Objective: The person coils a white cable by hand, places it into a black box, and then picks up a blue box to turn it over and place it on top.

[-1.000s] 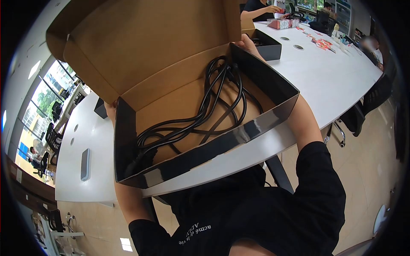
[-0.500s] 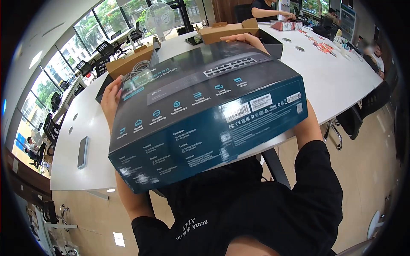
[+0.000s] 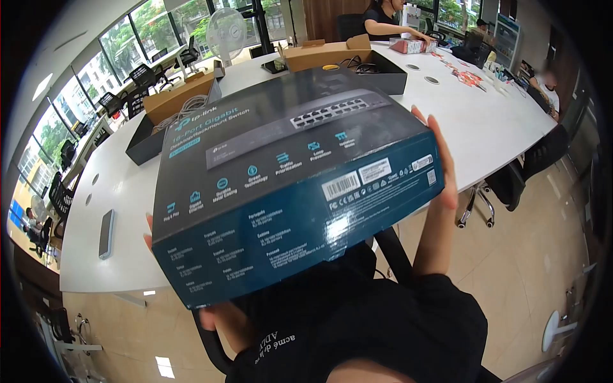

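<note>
A large dark network switch box [image 3: 281, 191] is held up in front of me, tilted, with its printed black top and teal side facing me. "16-Port Gigabit" and "tp-link" show on the top, and barcode labels sit on the side. My right hand [image 3: 444, 163] lies against the box's right end, fingers pointing up and pressed to it. My left hand [image 3: 214, 317] grips the near left corner; most of it is hidden behind and under the box, with fingertips showing at the left edge.
Beyond the box on the white table [image 3: 121, 191] are an open carton with black cables [image 3: 361, 66], an open carton with grey cable [image 3: 179, 115] and a dark phone [image 3: 274, 66]. Another phone [image 3: 106, 234] lies at left. A person [image 3: 386, 25] handles a red-and-white box [image 3: 412, 46] across the table.
My right hand has slid from the box's far edge to its right end. My left hand has moved from the far left side down to the near left corner. The box shifted slightly left.
</note>
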The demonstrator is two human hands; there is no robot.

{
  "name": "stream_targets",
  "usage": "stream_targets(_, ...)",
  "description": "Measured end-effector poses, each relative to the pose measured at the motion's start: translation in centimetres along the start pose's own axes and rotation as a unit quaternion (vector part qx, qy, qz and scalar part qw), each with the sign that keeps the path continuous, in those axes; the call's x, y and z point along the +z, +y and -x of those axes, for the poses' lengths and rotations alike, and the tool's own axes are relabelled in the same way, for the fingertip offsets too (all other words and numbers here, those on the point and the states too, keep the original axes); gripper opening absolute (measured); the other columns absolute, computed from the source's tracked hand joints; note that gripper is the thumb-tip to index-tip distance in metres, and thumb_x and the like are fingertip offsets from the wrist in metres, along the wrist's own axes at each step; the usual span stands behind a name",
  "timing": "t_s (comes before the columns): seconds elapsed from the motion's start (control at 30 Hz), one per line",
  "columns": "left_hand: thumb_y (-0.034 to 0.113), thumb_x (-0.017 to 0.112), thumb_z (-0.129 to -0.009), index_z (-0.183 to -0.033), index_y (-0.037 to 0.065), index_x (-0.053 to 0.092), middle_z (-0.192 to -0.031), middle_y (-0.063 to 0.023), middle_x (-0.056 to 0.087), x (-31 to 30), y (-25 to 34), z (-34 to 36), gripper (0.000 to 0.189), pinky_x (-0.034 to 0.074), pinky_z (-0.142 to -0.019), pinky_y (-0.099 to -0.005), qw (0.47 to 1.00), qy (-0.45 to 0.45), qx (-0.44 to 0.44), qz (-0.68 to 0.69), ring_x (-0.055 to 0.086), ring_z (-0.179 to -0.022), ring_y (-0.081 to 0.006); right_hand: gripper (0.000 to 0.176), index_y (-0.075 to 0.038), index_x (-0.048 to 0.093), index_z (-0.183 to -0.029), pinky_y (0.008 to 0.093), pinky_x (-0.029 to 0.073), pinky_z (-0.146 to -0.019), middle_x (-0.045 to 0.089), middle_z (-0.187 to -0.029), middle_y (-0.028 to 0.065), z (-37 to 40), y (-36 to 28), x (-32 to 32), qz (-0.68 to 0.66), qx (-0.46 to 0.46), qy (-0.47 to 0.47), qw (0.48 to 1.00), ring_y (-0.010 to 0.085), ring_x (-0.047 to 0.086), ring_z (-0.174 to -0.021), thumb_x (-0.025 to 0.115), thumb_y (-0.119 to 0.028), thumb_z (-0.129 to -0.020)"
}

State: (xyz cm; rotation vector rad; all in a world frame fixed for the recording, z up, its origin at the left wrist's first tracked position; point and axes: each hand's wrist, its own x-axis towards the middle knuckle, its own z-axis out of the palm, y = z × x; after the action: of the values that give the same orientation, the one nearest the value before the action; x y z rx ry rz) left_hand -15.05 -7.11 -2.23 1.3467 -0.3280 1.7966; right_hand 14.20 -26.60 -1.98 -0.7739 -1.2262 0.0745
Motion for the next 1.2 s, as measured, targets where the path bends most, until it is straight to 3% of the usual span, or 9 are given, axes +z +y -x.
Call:
stream_targets(0.07,0.045,0.041,-0.085,-0.118,-0.003,0.044,-0.123,-0.0244,0.039,-1.2,1.4,1.4,0.058,0.037,-0.091,-0.0434,0.997,0.008,-0.019,-0.068,0.040,-0.113,-0.0318,0.117,0.006,0.024,-0.132,0.0398,0.016,-0.104,0.020,-0.136,0.0285,0.0,0.2,0.1,0.057,-0.004,0.006,0.998,0.0344,0.023,-0.128,0.073,-0.059,-0.048)
stream_targets(0.3,0.038,0.044,-0.084,-0.114,-0.003,0.046,-0.117,-0.0216,0.043,-5.5,5.8,4.0,0.051,0.038,-0.088,-0.0411,0.948,0.017,-0.127,-0.292,0.042,-0.108,-0.0293,0.084,0.009,0.029,-0.129,0.0324,0.026,-0.097,0.049,-0.116,0.0234,0.8,-4.9,2.4,0.264,0.111,0.073,0.955,0.0268,0.046,-0.109,0.041,-0.053,-0.073)
stream_targets(0.47,0.034,0.045,-0.084,-0.111,-0.004,0.047,-0.113,-0.0196,0.045,-6.4,7.4,5.0,0.046,0.039,-0.085,-0.0395,0.917,0.005,-0.165,-0.362,0.044,-0.103,-0.0276,0.070,0.009,0.037,-0.124,0.0273,0.028,-0.093,0.057,-0.103,0.0164,1.4,-6.1,3.4,0.240,0.190,0.130,0.943,0.0214,0.049,-0.103,0.034,-0.046,-0.082)
stream_targets(0.6,0.030,0.046,-0.084,-0.109,-0.004,0.048,-0.110,-0.0180,0.047,-6.7,7.6,5.4,0.042,0.039,-0.084,-0.0382,0.901,-0.002,-0.180,-0.395,0.045,-0.100,-0.0261,0.058,0.005,0.053,-0.109,0.0207,0.040,-0.070,0.061,-0.089,0.0113,1.9,-5.7,3.5,0.231,0.170,0.193,0.938,0.0129,0.056,-0.078,0.035,-0.046,-0.087)
stream_targets(0.7,0.027,0.047,-0.084,-0.107,-0.004,0.049,-0.108,-0.0168,0.049,-7.0,7.5,5.5,0.039,0.040,-0.082,-0.0372,0.891,-0.015,-0.185,-0.414,0.046,-0.097,-0.0251,0.056,0.004,0.055,-0.105,0.0209,0.040,-0.070,0.061,-0.089,0.0110,2.5,-6.2,2.7,0.258,0.209,0.184,0.925,0.0128,0.056,-0.078,0.034,-0.044,-0.088)
stream_targets(0.8,0.024,0.048,-0.083,-0.106,-0.004,0.050,-0.105,-0.0156,0.050,-7.2,7.1,5.4,0.036,0.040,-0.081,-0.0362,0.880,-0.029,-0.191,-0.433,0.047,-0.095,-0.0240,0.057,0.006,0.057,-0.102,0.0204,0.038,-0.069,0.062,-0.085,0.0103,2.0,-6.3,3.7,0.260,0.156,0.191,0.934,0.0118,0.056,-0.077,0.032,-0.043,-0.089)
stream_targets(0.9,0.021,0.049,-0.083,-0.104,-0.004,0.051,-0.103,-0.0144,0.052,-7.3,6.4,5.4,0.033,0.041,-0.080,-0.0352,0.868,-0.048,-0.196,-0.454,0.048,-0.092,-0.0229,0.051,0.013,0.054,-0.103,0.0243,0.035,-0.078,0.060,-0.083,0.0122,2.0,-6.3,3.2,0.262,0.167,0.161,0.937,0.0158,0.052,-0.083,0.037,-0.032,-0.085)
stream_targets(1.0,0.018,0.050,-0.083,-0.102,-0.004,0.052,-0.100,-0.0132,0.053,-7.6,5.5,5.3,0.030,0.041,-0.079,-0.0342,0.853,-0.080,-0.200,-0.475,0.049,-0.090,-0.0219,0.049,0.012,0.052,-0.107,0.0255,0.034,-0.084,0.060,-0.090,0.0145,1.1,-7.1,3.6,0.289,0.171,0.115,0.935,0.0182,0.053,-0.089,0.042,-0.028,-0.080)
stream_targets(1.2,0.013,0.051,-0.083,-0.099,-0.005,0.054,-0.095,-0.0108,0.056,-8.0,3.4,5.1,0.024,0.042,-0.076,-0.0323,0.823,-0.145,-0.198,-0.512,0.051,-0.085,-0.0198,0.063,0.009,0.038,-0.123,0.0309,0.031,-0.094,0.052,-0.112,0.0168,0.9,-4.6,1.2,0.181,0.139,0.001,0.974,0.0221,0.048,-0.106,0.051,-0.026,-0.073)
